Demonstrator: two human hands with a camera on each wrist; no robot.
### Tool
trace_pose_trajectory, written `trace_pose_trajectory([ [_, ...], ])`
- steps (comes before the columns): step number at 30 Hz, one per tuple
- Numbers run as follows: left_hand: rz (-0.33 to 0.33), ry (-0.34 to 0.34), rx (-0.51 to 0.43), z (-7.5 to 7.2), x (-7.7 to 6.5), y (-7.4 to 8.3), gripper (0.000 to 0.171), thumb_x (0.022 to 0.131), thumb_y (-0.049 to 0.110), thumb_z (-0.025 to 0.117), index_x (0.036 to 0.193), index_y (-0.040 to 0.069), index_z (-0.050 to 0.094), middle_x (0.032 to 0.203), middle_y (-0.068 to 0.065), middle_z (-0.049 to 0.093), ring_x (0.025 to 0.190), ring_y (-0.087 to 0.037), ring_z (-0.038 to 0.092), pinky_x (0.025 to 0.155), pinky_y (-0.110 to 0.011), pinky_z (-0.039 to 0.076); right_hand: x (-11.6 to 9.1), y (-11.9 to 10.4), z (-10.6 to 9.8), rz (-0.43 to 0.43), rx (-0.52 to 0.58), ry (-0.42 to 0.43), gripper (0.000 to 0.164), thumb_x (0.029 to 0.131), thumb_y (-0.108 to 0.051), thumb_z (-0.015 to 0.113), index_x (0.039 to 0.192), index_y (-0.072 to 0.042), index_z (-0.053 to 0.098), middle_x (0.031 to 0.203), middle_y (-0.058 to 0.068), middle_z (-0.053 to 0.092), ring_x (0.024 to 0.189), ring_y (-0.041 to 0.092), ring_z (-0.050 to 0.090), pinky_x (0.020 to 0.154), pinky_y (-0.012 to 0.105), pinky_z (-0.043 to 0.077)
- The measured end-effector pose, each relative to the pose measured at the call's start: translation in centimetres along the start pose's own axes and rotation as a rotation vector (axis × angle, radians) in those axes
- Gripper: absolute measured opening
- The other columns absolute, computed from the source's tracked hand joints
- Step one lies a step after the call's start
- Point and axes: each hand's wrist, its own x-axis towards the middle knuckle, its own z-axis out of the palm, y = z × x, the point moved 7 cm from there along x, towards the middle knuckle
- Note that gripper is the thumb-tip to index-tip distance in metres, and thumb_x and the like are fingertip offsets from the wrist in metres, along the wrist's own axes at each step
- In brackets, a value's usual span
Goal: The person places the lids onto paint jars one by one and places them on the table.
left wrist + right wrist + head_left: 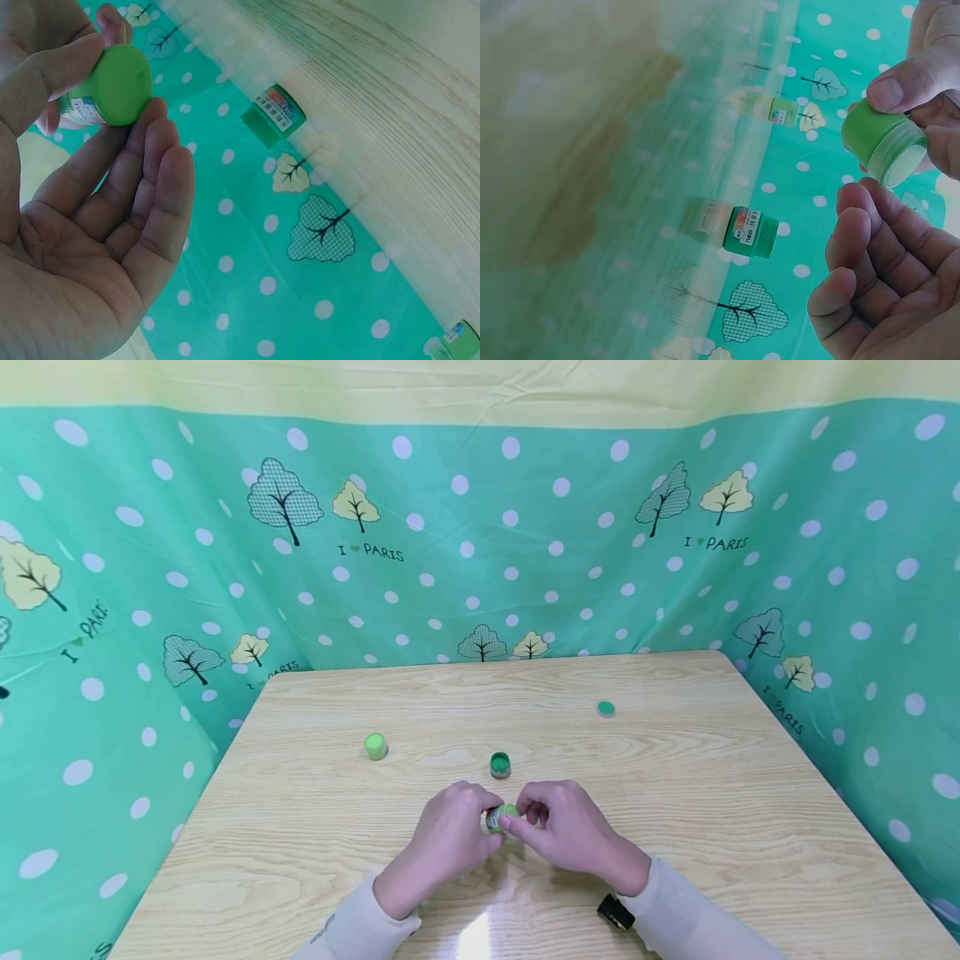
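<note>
A small light green paint jar (501, 817) is tilted on its side just above the table. My left hand (453, 827) grips it between thumb and fingers, and a label shows on its wall in the left wrist view. From the other side my right hand (570, 827) pinches the light green end, thumb against it. In the right wrist view, the smooth green part (870, 131) lies under a thumb, and a clear, whitish end points down. Just beyond the hands stands a dark green paint jar (499, 766) with its top open.
Farther left stands another light green jar (376, 747). A round green lid (606, 709) lies toward the back right of the wooden table (697, 793). A polka-dot curtain (465, 527) hangs behind it and at both sides. A black device (617, 912) sits at the right sleeve.
</note>
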Motion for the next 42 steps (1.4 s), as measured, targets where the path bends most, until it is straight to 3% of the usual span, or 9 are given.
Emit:
trace_pose_trajectory([
  [8,0.001,0.000,0.002,0.01,0.02,0.01,0.018,0.070,0.012,0.089,0.081,0.018,0.077,0.079,0.007,0.070,0.072,-0.007,0.056,0.063,-0.023,0.048,-0.03,0.11,-0.10,0.016,0.007,-0.005,0.019,0.090,-0.032,0.079,0.081,-0.019,0.068,0.069,-0.012,0.057,0.053,0.001,0.046,0.047,0.018,0.041],
  [12,0.004,0.001,0.011,-0.06,0.04,0.09,0.017,0.072,0.016,0.090,0.080,0.018,0.076,0.080,0.006,0.071,0.073,-0.007,0.056,0.063,-0.023,0.048,-0.04,-0.13,-0.14,-0.012,0.037,-0.023,0.021,0.087,-0.030,0.082,0.094,-0.013,0.070,0.078,-0.003,0.063,0.056,0.007,0.051,0.050,0.019,0.044],
  [16,0.004,0.003,0.007,-0.08,0.02,0.12,0.018,0.072,0.018,0.092,0.081,0.019,0.076,0.081,0.006,0.072,0.072,-0.007,0.055,0.062,-0.022,0.046,-0.10,-0.33,-0.03,-0.048,0.061,-0.047,0.023,0.084,-0.024,0.084,0.100,-0.014,0.070,0.083,-0.005,0.063,0.060,0.013,0.057,0.054,0.019,0.046],
  [23,0.011,0.003,-0.003,-0.04,0.00,0.17,0.018,0.071,0.015,0.090,0.077,0.020,0.074,0.079,0.007,0.071,0.070,-0.006,0.054,0.061,-0.022,0.046,-0.11,-0.22,0.12,-0.049,0.067,-0.057,0.021,0.082,-0.017,0.084,0.097,-0.016,0.070,0.082,-0.008,0.063,0.061,0.013,0.058,0.054,0.019,0.046],
  [35,0.006,-0.007,-0.005,0.01,0.04,0.15,0.018,0.072,0.014,0.089,0.075,0.021,0.072,0.076,0.008,0.068,0.069,-0.007,0.053,0.061,-0.022,0.045,-0.01,-0.24,0.05,-0.019,0.021,-0.041,0.014,0.087,-0.023,0.081,0.089,-0.016,0.070,0.076,-0.009,0.060,0.059,0.010,0.054,0.052,0.019,0.044],
  [42,-0.001,-0.004,0.008,0.01,-0.02,0.14,0.017,0.071,0.013,0.088,0.085,0.017,0.078,0.080,0.006,0.071,0.073,-0.007,0.056,0.063,-0.022,0.048,-0.05,-0.14,-0.02,-0.009,-0.003,-0.016,0.016,0.089,-0.027,0.079,0.081,-0.021,0.066,0.071,-0.014,0.056,0.055,0.005,0.050,0.050,0.018,0.043],
])
